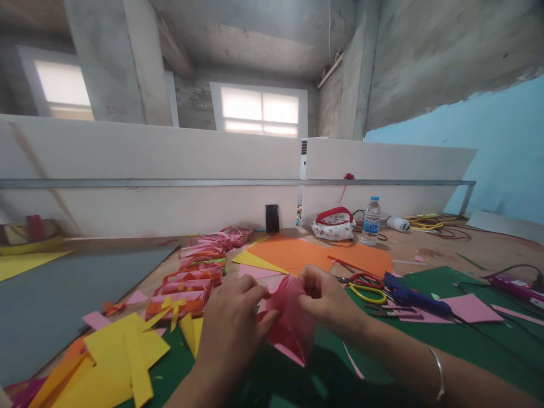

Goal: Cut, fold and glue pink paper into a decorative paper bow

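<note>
A person's two bare hands meet over a worktable, a folded piece of pink paper [291,323] between them, its lower point hanging below the fingers. The left hand [236,317] is curled at the paper's left side, thumb and fingers nearly closed on its edge; the right hand [325,294] pinches the upper right edge, thumb against bent fingers, a silver bracelet [440,374] on the wrist. Beneath spreads a green mat [376,354]. Just beyond the hands lie orange sheets [293,252] on the tabletop. Near the right hand are scissors [368,294] with red and yellow handles, and beside them a blue glue gun [420,298], its nearby pink sheet [478,307] flat on the mat. Left of the left hand, pink and orange folded pieces [199,269] run in a row toward the back, a yellow bow [173,306] at the near end, with yellow paper [110,354] scattered closer in. Farther left is a gray board [55,323]. Along the back, a black phone [272,219] leans upright against a white partition [148,156]; to its right sit a white pouch [334,225] with red trim, an upright water bottle [371,222] with a blue cap, and coiled yellow cable [429,223].
</note>
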Available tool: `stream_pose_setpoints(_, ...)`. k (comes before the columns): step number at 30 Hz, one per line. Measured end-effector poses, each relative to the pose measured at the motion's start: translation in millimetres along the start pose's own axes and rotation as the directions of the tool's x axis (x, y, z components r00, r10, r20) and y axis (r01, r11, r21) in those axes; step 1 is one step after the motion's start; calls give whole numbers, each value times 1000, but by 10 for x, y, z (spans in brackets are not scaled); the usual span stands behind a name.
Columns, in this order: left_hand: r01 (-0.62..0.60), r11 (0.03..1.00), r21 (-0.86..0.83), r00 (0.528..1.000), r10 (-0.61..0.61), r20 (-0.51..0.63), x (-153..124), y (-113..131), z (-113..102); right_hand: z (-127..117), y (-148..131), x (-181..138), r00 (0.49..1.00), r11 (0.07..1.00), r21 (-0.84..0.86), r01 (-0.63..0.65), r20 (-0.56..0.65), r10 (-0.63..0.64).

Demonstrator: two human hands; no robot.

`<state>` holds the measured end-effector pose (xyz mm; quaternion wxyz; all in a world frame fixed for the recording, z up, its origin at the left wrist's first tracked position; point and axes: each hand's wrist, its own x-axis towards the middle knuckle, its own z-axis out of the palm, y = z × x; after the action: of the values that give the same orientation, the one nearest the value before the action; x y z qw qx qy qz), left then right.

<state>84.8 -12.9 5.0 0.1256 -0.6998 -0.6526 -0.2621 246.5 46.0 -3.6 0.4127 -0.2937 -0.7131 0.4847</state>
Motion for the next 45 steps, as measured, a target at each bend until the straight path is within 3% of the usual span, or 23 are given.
stream_pose_setpoints(5, 99, 973, -210, 995, -98, 19, 29, -27, 40, -55, 14, 74, 997, 997, 18, -74, 30, 73)
stream_pose_setpoints(10, -42, 868, -495, 996, 77, 51, 15, 20, 49, -80, 5, 86, 996, 993, -93, -72, 48, 77)
stream_pose_setpoints(12, -25, 851, -525, 995, 70, 66, 24, 27, 12, -95, 14, 96, 998, 985, -163, -55, 0, 55)
stream_pose_setpoints(16, 126, 860, -495, 992, -93, 91, 68, -18, -60, -131, 40, 127, 996, 975, -218, -45, -88, 26)
stream_pose_setpoints(19, 177, 862, -475, 984, -149, 97, 76, -46, -46, -143, 45, 131, 998, 975, -221, -30, -65, 16)
stream_pose_setpoints(27, 130, 929, -347, 979, -176, -103, 11, 12, 102, -86, -22, 67, 1000, 970, -241, 16, 0, -17)
stream_pose_setpoints(35, 116, 945, -304, 993, -119, 10, -8, 81, 46, -84, -23, 44, 996, 972, -220, 86, -7, -90)
stream_pose_setpoints(41, 180, 951, -252, 981, -192, -23, -24, 147, 27, -46, -48, -2, 989, 963, -229, 144, 5, -146)
stream_pose_setpoints(45, 123, 948, -294, 988, -145, -54, -46, 130, 68, -34, -63, -13, 986, 939, -308, 155, -14, -167)
